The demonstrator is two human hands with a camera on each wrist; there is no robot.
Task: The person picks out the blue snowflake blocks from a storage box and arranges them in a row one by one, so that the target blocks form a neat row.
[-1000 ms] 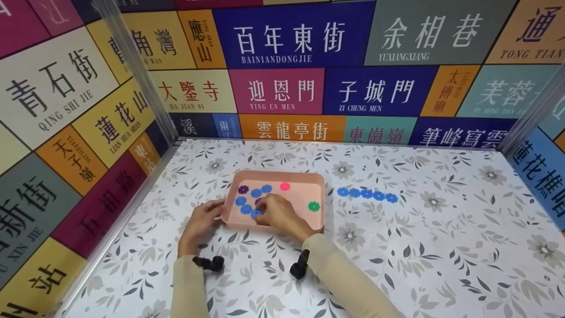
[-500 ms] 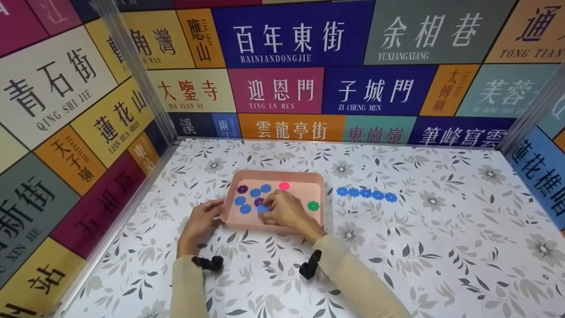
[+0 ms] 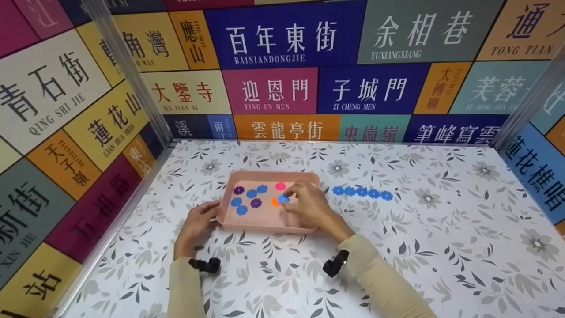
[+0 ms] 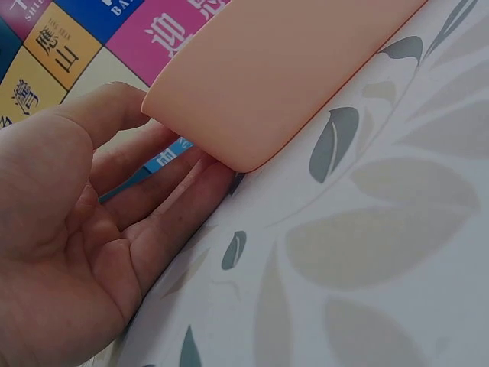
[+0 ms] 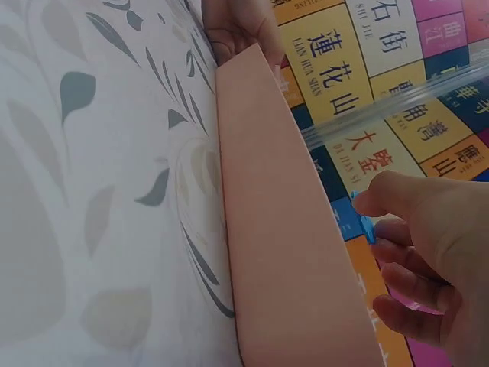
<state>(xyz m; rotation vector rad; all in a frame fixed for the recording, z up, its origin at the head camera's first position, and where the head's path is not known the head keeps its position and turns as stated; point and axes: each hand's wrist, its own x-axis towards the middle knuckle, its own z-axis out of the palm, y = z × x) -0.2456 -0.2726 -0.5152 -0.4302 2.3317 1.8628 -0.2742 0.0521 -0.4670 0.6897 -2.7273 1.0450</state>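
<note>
In the head view a shallow pink tray [image 3: 265,228] holds several small flower-shaped discs. Thumb and forefinger of my right hand [image 3: 311,207] pinch a blue flower-shaped disc [image 3: 283,199] above the tray's right half. The right wrist view shows the same blue disc [image 5: 366,222] edge-on between those fingertips, beyond the tray wall. My left hand [image 3: 198,227] rests at the tray's left end. Seen from the left wrist, its fingertips touch the outside of the tray [image 4: 283,84] at the corner, with the thumb at the rim and the fingers fairly straight.
Right of the tray lies a row of blue discs [image 3: 362,192] on the flower-print tabletop. Inside it are a pink disc [image 3: 280,186], an orange disc [image 3: 275,202], purple discs [image 3: 256,203] and other blue discs [image 3: 251,193]. Sign-printed walls [image 3: 282,90] stand behind and left.
My right hand has picked a blue disc from the tray's middle, then lifted and moved right with it, uncovering a purple and an orange disc. My left hand stays at the tray's end.
</note>
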